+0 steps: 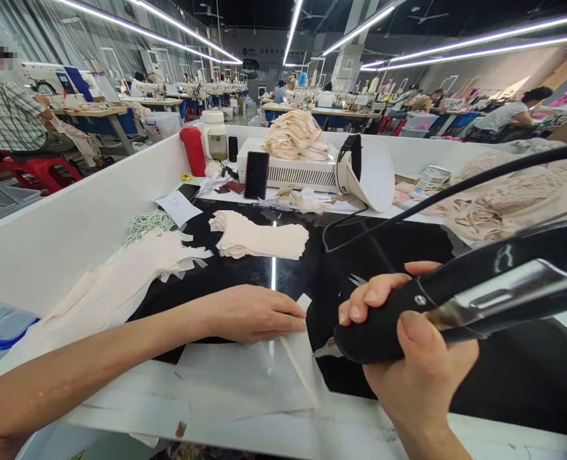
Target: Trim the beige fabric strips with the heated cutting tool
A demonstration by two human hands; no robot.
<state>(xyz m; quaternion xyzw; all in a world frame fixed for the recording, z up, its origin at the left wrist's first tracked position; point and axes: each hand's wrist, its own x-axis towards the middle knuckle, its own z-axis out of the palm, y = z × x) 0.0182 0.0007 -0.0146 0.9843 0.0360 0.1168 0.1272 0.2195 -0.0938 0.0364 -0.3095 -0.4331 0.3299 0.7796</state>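
Note:
My right hand (422, 358) is wrapped round the black handle of a corded cutter (383, 335) that looks like a hot knife, its thumb by the silver lever. The cutter's pointed metal blade (328, 349) meets the right edge of a translucent white sheet (245, 377). On that sheet lies a narrow cream strip (296, 365), running towards the front edge of the table. My left hand (252, 314) lies flat, fingers stretched out, its fingertips pressing on the sheet near the strip's far end. Its thumb is hidden.
A stack of cream fabric pieces (261, 235) lies beyond my left hand; longer pieces (115, 281) spread at left. Tweezer-like points (357, 280) show behind my right hand. A phone (257, 176), a white lamp (372, 172) and a red flask (193, 151) stand behind. The cutter's black cable (456, 185) crosses at right.

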